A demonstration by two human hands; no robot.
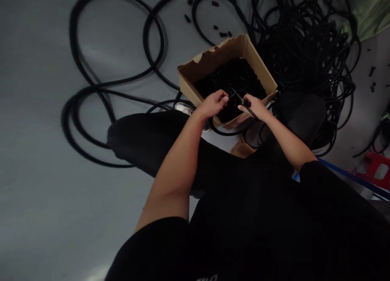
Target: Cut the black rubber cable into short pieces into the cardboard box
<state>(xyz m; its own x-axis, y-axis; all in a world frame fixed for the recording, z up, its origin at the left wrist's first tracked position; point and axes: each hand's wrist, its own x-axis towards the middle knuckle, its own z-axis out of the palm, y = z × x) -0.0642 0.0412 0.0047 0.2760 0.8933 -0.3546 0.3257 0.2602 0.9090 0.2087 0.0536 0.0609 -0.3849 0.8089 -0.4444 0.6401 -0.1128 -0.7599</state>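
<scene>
Over the near side of an open cardboard box (190, 88), my left hand (215, 103) is closed with its fingertips pinched on a black hose (227, 133). The hose loops below that hand, in front of the box; much of the held part is hidden. My right hand (254, 105) grips a pair of scissors (239, 96), blades pointing up and left toward the left hand's fingertips. Whether the blades touch the hose I cannot tell. Inside the box lies a dark heap of short black pieces (240, 72).
A large tangle of black hose (304, 49) lies right of the box. Loose hose loops (111, 84) spread over the grey floor at left. Short black pieces (215, 3) are scattered behind the box. A red plastic object (376, 169) is at the right edge.
</scene>
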